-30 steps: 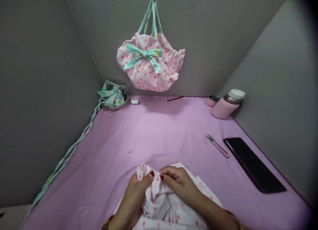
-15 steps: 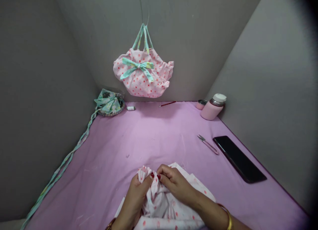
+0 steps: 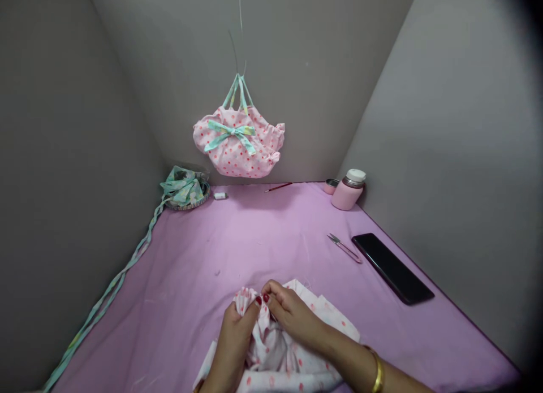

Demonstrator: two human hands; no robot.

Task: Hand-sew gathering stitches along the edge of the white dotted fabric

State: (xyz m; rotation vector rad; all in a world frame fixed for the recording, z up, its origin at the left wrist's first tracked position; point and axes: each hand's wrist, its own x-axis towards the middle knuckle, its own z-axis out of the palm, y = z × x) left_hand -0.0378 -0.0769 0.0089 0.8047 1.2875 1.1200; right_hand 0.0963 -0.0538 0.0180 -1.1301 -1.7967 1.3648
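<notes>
A white cotton fabric with pink-red dots (image 3: 303, 362) lies bunched at the near edge of the table. My left hand (image 3: 237, 328) is closed around its gathered top, thumb pressed on the folds. Right beside that thumb, my right hand (image 3: 292, 311) pinches at the same gathered edge, thumb against forefinger. Whether a needle or thread is also between those fingertips is too small to make out. Most of the fabric spreads beneath and to the right of both hands.
Thread snips (image 3: 344, 249) and a black phone (image 3: 392, 267) lie to the right. Behind them stand a pink flask (image 3: 348, 192) and its cup (image 3: 331, 186). A dotted bag (image 3: 240, 152) hangs ahead. Further back are a pencil (image 3: 278, 187), thread spool (image 3: 220, 195) and basket (image 3: 190, 205) trailing green straps (image 3: 127, 268).
The head view has tilted up and turned slightly right. My right fingertips have drawn closer to my left thumb at the gathered fabric; both hands keep their hold.
</notes>
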